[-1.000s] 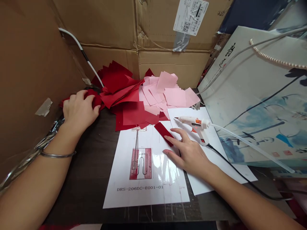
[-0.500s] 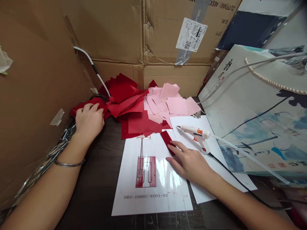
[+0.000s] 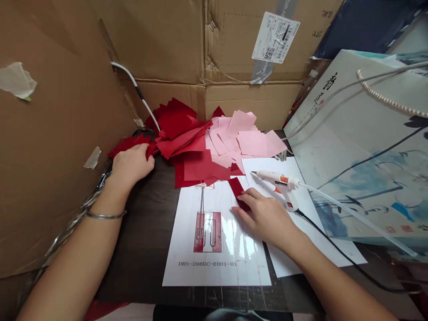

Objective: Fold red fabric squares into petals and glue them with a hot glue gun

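My left hand (image 3: 132,165) rests on a stack of dark red pieces (image 3: 125,145) at the left, its fingers curled over the edge; what they pinch, if anything, is hidden. My right hand (image 3: 264,214) has its fingertips on a narrow dark red strip (image 3: 236,189), which lies at a slant on a printed white sheet (image 3: 187,274). A red rectangle with paper-clip shapes (image 3: 207,232) shows on that sheet. Beyond it lie a heap of red squares (image 3: 180,133) and a heap of pink squares (image 3: 245,138).
A white glue gun (image 3: 277,180) with a black cable lies on a second white sheet (image 3: 310,214) at the right. Cardboard walls (image 3: 160,40) stand behind and at the left. A white paper bag (image 3: 361,147) stands at the right, near metal clips (image 3: 282,155).
The view has shifted, so the scene sits slightly right and higher. My left hand's fingers have curled in on the red stack. My right hand stays at the strip.
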